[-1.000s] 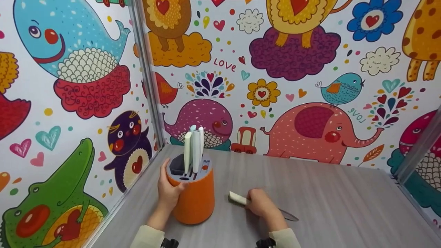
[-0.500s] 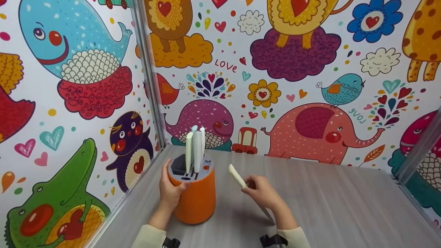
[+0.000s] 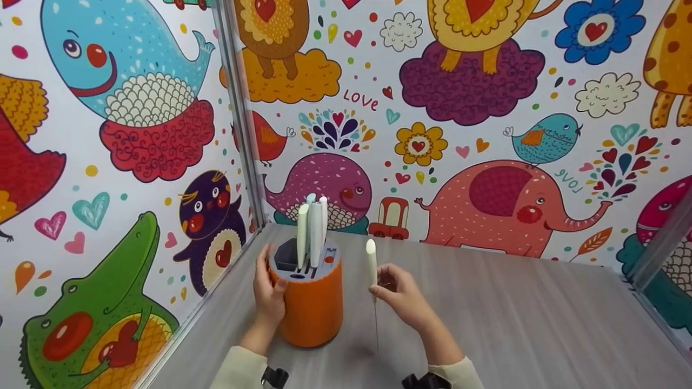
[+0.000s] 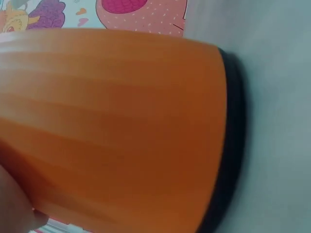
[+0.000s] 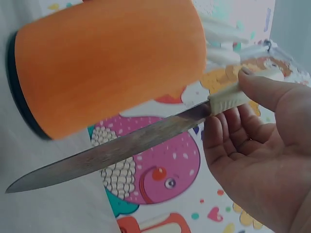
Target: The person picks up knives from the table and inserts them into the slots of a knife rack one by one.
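An orange knife block (image 3: 312, 310) with a grey slotted top stands upright on the table. Several pale-handled knives (image 3: 316, 235) rise from its slots. My left hand (image 3: 269, 294) grips the block's left side near the top, thumb at the front rim. My right hand (image 3: 400, 294) pinches the cream handle of a kitchen knife (image 3: 372, 265), just right of the block. In the right wrist view the knife's long blade (image 5: 112, 148) shows in full, bare, its tip away from the hand. In the head view the handle is up and the blade points down, seen edge-on.
The grey wood-grain table (image 3: 513, 319) stretches to the right of the hands. Cartoon-printed panels (image 3: 465, 140) enclose it at the back and left, with a metal corner post (image 3: 246, 119) between them. Another panel edge (image 3: 662, 237) stands at the far right.
My right hand has lifted the knife and turned it from lying nearly flat to upright, blade down, bringing it closer to the block. My left hand keeps its hold on the block.
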Tool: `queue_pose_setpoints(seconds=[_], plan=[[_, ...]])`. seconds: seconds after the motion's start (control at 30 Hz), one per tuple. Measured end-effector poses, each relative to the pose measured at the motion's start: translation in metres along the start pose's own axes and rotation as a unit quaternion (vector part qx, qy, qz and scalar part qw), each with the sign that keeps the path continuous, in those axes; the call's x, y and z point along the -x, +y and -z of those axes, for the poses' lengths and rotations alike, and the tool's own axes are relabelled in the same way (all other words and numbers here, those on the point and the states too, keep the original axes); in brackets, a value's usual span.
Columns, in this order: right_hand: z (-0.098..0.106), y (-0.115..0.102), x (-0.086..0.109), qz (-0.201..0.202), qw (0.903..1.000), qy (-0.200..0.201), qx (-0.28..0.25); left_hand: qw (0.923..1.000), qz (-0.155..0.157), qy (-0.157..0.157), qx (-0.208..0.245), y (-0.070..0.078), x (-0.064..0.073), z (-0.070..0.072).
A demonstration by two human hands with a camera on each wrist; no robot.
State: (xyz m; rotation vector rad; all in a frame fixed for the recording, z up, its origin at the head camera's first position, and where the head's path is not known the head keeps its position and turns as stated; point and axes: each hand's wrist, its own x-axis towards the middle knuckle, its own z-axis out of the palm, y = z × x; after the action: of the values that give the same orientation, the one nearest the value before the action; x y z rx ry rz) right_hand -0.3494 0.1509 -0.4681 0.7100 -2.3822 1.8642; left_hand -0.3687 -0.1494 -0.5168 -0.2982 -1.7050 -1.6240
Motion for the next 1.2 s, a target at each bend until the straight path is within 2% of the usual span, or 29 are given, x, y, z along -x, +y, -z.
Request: queue_pose_setpoints(seconds=[0.13, 0.23, 0.33, 0.43, 0.5, 0.57, 0.67, 0.8, 0.87, 0.97, 1.07, 1.2], plan=[[-0.013, -0.006, 0.003, 0.035, 0.9993, 0.0, -0.011, 0.9954, -0.06, 0.075, -0.003, 0.018, -0.003, -0.005], [-0.022, -0.013, 0.006, 0.044, 0.9989, 0.007, -0.015, 0.9885, -0.111, 0.101, -0.022, 0.042, -0.004, -0.007], [-0.03, -0.019, 0.009, 0.047, 0.9987, 0.015, -0.01, 0.9832, -0.157, 0.081, -0.046, 0.07, -0.002, -0.01], [-0.036, -0.024, 0.011, 0.046, 0.9987, 0.017, -0.01, 0.9834, -0.172, 0.017, -0.055, 0.095, 0.007, -0.018], [-0.039, -0.026, 0.011, 0.052, 0.9985, 0.017, -0.008, 0.9846, -0.163, -0.034, -0.054, 0.106, 0.014, -0.025], [-0.042, -0.026, 0.01, 0.06, 0.9981, 0.015, -0.002, 0.9859, -0.132, -0.086, -0.057, 0.113, 0.021, -0.033], [-0.047, -0.026, 0.009, 0.078, 0.9968, 0.013, 0.009, 0.9848, -0.061, -0.151, -0.059, 0.117, 0.028, -0.041], [-0.052, -0.025, 0.01, 0.095, 0.9954, 0.003, 0.015, 0.9737, 0.031, -0.217, -0.063, 0.118, 0.032, -0.043], [-0.054, -0.025, 0.01, 0.096, 0.9953, -0.001, 0.013, 0.9686, 0.056, -0.233, -0.066, 0.117, 0.033, -0.043], [-0.057, -0.025, 0.011, 0.093, 0.9956, -0.003, 0.003, 0.9667, 0.07, -0.239, -0.061, 0.117, 0.033, -0.043], [-0.06, -0.024, 0.011, 0.102, 0.9947, 0.008, -0.011, 0.9682, 0.072, -0.234, -0.053, 0.118, 0.033, -0.043], [-0.065, -0.021, 0.01, 0.138, 0.9891, 0.045, -0.026, 0.9696, 0.067, -0.229, -0.054, 0.123, 0.033, -0.043]])
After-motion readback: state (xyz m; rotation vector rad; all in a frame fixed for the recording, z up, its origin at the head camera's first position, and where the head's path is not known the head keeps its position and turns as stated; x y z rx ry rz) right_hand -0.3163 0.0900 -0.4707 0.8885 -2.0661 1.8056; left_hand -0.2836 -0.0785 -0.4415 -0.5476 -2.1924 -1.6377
